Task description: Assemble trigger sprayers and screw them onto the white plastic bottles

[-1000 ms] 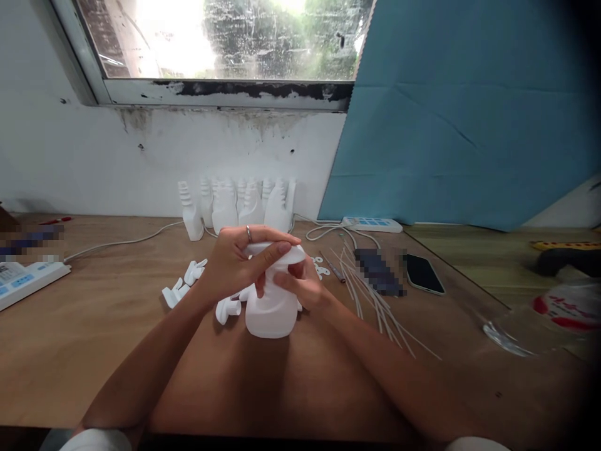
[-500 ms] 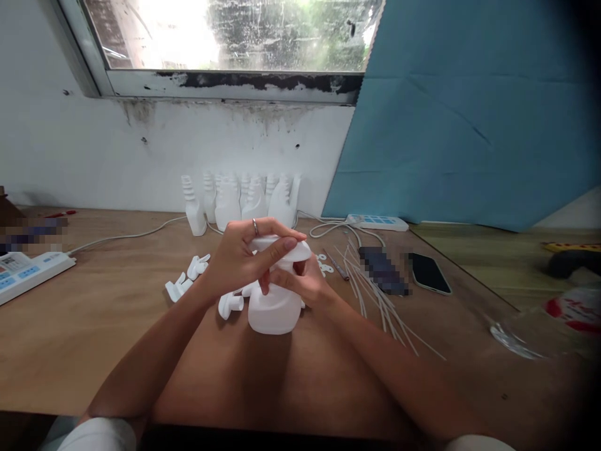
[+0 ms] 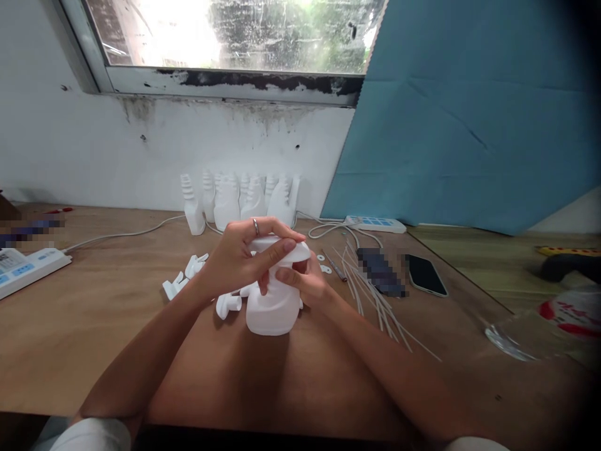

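Note:
A translucent white spray bottle is upright between my hands over the wooden table, its neck hidden by fingers. On top of it is a white spray head. My left hand, with a ring on one finger, is closed around the spray head. Lower down, my right hand grips the bottle's upper part near the neck. White nozzle pieces lie close by: one loose spray head left of the bottle and more white parts farther left. Small white flat pieces show beyond my right hand.
Several white bottles stand against the wall. Thin white tubes, a pen-like tool and a phone lie right. A clear plastic bottle rests at far right. Power strips and cables are at left and back.
The view has shifted very slightly. Both hands keep nearly the same hold on the spray bottle and its head; my right thumb has moved a little.

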`<action>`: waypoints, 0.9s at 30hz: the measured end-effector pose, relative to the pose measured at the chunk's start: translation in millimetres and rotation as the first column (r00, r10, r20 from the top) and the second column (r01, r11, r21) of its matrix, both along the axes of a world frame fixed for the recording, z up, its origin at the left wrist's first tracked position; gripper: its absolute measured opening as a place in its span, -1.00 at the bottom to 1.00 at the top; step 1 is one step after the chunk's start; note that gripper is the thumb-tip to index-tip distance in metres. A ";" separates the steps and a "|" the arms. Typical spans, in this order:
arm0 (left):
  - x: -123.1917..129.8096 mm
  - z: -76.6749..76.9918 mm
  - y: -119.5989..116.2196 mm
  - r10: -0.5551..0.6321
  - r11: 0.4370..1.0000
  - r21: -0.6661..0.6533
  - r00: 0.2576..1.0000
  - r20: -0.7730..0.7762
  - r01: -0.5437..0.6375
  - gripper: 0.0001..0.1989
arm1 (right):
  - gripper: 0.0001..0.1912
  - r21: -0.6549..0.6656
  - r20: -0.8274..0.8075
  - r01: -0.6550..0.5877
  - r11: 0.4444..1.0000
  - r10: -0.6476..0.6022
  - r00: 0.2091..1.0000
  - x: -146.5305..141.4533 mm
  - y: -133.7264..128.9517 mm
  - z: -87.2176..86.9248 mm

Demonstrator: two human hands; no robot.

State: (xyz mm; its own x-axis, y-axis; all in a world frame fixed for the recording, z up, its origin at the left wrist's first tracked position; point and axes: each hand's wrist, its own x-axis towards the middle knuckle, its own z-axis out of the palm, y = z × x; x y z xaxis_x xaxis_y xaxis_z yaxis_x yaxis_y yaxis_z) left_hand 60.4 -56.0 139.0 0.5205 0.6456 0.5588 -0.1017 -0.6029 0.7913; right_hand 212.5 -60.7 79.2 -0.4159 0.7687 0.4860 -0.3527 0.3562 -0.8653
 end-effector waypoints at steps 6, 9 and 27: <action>-0.7 0.3 -0.8 -0.025 1.000 0.008 1.000 -0.002 0.025 -0.77 | -0.63 0.003 0.007 -0.043 0.999 0.043 0.999 0.5 -0.1 0.0; -0.3 0.1 -0.5 -0.021 1.000 -0.008 1.000 0.003 0.021 -0.76 | -0.63 -0.002 0.019 -0.108 0.994 0.108 0.994 2.9 3.9 -2.1; 2.0 1.7 -1.3 0.034 0.994 0.101 0.999 0.026 -0.037 -0.82 | -0.78 0.055 0.089 0.074 0.996 -0.079 0.993 -2.6 -4.5 5.3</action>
